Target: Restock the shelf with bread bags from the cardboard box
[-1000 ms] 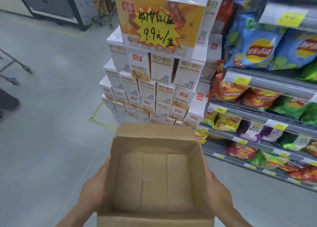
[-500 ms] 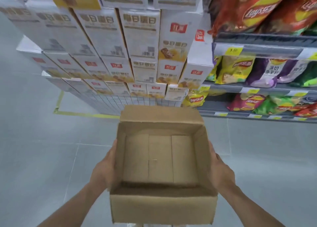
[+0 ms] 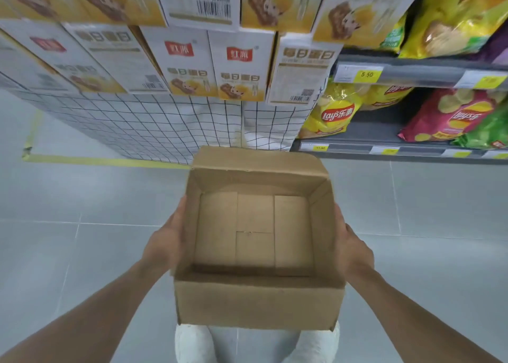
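Stacked cartons [image 3: 192, 60] rise at far left. The left hand [image 3: 165, 241] presses flat, fingers straight, against the cardboard box [image 3: 255, 302], which is carried above the floor, bare bottom showing. The right hand [image 3: 354, 250] presses the opposite wall likewise, below the shelf [image 3: 412, 74] of chip bags [image 3: 332, 115].

A grey tiled floor [image 3: 82, 198] was marked with a strip of yellow tape [image 3: 96, 161], and a black wire-grid stand [image 3: 165, 121] piled with white-and-yellow cartons [image 3: 239, 66] was set on it. Beside the stand, a yellow crisp bag [image 3: 332, 115], a pink crisp bag [image 3: 450, 115] and a green crisp bag [image 3: 489, 132] were laid on the grey metal shelf [image 3: 376, 132].
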A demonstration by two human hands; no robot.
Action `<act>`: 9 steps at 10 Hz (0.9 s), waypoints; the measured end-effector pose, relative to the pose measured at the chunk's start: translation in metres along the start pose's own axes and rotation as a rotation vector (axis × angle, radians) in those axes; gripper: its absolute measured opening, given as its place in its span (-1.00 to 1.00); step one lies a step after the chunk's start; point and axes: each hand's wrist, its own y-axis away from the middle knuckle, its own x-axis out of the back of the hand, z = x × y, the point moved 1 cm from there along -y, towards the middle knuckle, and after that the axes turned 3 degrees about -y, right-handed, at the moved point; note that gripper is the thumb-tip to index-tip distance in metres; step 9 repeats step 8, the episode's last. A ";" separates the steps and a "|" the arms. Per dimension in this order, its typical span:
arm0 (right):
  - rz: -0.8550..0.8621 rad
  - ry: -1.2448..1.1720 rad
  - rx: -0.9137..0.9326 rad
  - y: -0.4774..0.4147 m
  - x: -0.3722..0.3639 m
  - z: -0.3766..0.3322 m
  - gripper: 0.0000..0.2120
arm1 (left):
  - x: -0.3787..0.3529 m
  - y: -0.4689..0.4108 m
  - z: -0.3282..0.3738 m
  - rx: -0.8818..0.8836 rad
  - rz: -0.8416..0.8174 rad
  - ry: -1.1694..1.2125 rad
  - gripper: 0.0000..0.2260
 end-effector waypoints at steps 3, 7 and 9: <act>0.030 0.022 0.023 -0.059 -0.057 -0.010 -0.12 | -0.033 -0.050 -0.023 -0.079 0.001 0.023 -0.16; -0.005 -0.050 0.021 -0.059 -0.042 -0.017 -0.18 | -0.031 -0.057 -0.018 -0.061 0.027 -0.030 -0.30; -0.038 -0.039 0.032 -0.040 -0.011 -0.029 -0.22 | -0.005 -0.043 0.002 -0.063 0.045 -0.182 -0.36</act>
